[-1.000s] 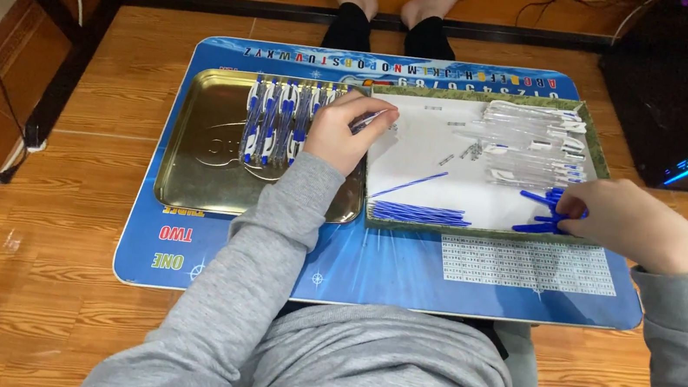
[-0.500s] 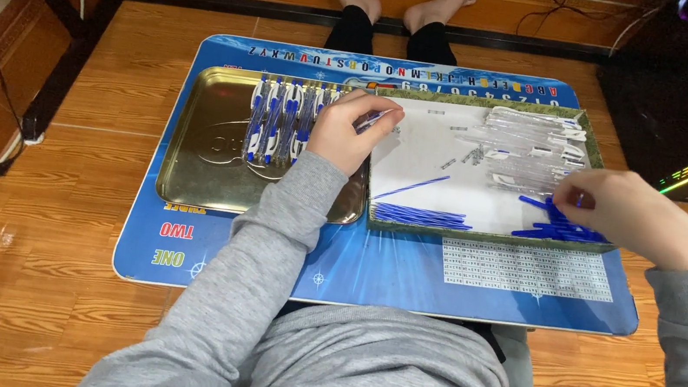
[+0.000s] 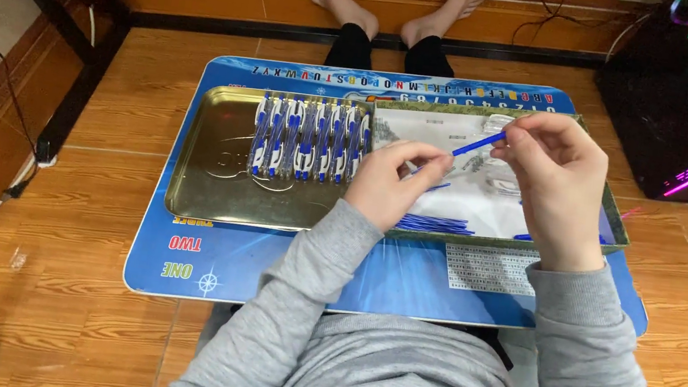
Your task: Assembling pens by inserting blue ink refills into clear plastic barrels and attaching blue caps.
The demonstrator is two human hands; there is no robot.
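My right hand [image 3: 551, 184] pinches a blue refill [image 3: 479, 142] while my left hand [image 3: 389, 182] closes below on something hidden; a loose pinch could drop it.

your sleeves [image 3: 294, 319]: grey | refill [image 3: 479, 143]: blue | pens [image 3: 309, 138]: blue-white | tray [image 3: 215, 178]: gold | mat [image 3: 205, 255]: blue, multicoloured letters | floor [image 3: 85, 310]: orange wood-grain

I see two trays: one gold tray [image 3: 213, 195] and one white-lined tray [image 3: 611, 226]. About eleven finished pens [image 3: 309, 138] lie in a row; I hold one blue refill [image 3: 479, 144].
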